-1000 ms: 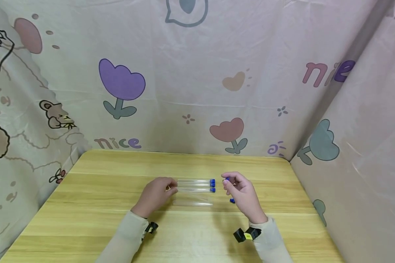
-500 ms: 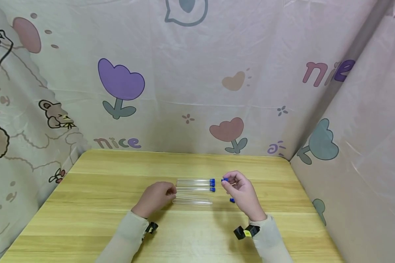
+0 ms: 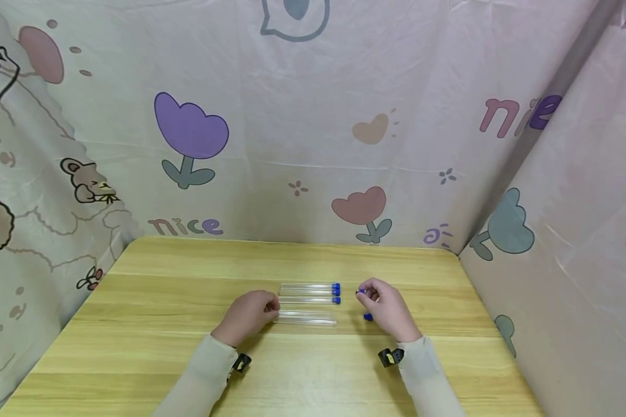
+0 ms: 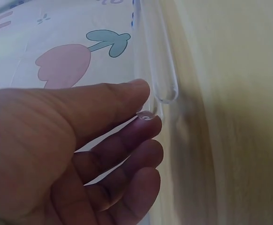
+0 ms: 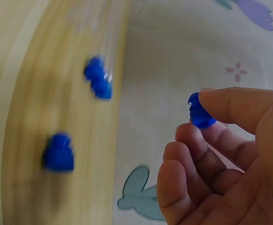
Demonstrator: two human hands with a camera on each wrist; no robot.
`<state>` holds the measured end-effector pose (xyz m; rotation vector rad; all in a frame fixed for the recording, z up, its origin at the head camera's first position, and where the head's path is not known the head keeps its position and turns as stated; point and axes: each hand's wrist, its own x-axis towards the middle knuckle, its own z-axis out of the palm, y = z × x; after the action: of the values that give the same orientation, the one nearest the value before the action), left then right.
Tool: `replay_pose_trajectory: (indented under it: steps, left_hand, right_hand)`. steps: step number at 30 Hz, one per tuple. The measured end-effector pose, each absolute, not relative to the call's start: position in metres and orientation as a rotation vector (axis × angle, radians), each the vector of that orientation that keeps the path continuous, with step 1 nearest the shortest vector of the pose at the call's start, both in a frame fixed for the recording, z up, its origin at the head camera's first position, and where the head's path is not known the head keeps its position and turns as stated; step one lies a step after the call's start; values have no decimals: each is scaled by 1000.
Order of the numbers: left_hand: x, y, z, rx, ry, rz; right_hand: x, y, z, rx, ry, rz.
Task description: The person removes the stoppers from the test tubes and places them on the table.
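My left hand (image 3: 247,315) pinches the rounded end of a clear test tube (image 4: 147,115) between thumb and index finger. Just nearer lies a second uncapped test tube (image 4: 164,79), parallel to it. In the head view, several test tubes with blue caps (image 3: 308,293) lie side by side beyond these two. My right hand (image 3: 391,310) pinches a small blue cap (image 5: 201,111) with thumb and fingers, right of the tubes and apart from them. A loose blue cap (image 5: 59,153) lies on the table near that hand.
Everything lies on a light wood-grain table (image 3: 188,260). Printed cloth (image 3: 271,116) hangs behind it and along both sides. Small black cameras sit on both wrists.
The left hand has come slightly nearer, and the pinched tube now lies parallel to the other uncapped one. The right hand, still with its cap, has shifted slightly right and nearer.
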<state>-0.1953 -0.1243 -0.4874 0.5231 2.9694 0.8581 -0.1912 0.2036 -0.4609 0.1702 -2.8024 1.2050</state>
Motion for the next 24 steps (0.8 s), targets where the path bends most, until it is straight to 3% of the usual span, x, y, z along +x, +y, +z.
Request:
replay_pose_trajectory:
  steps: [24]
  left_hand:
    - [-196, -125, -493, 531, 2964, 808]
  right_hand:
    - [-196, 221, -482, 95, -3032, 959]
